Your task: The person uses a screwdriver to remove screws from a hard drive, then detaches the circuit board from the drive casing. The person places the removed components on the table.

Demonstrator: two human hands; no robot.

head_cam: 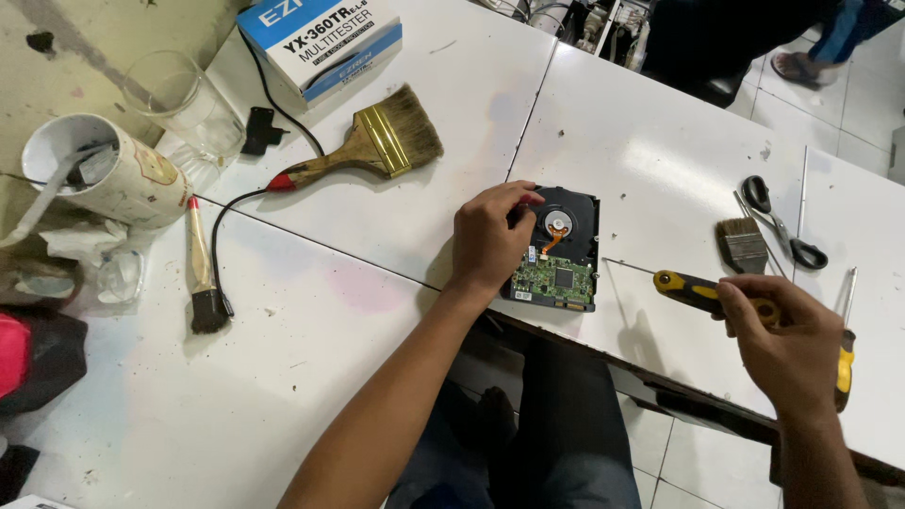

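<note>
Open white tabletop [660, 160] lies between the black hard drive with green circuit board [561, 250] and the small grey-bristled brush [743, 245]. Black-handled scissors [778, 226] crowd the right side. Left: wide wooden paintbrush with brass ferrule [372, 141], black cable [222, 236], clear drinking glass [184, 99].

The hard drive [563, 247] is black with a green circuit board [554, 279] on its near end and a small orange strip by the silver hub. The screwdriver [702, 293] has a yellow and black handle, and the wide brush [377, 143] at the far left has tan bristles, a gold band and a red-tipped wooden handle. The table [311, 368] is white with faint pink stains, the box [325, 42] at the far left is blue and white, and the scissors [778, 224] on the right have black handles.
</note>
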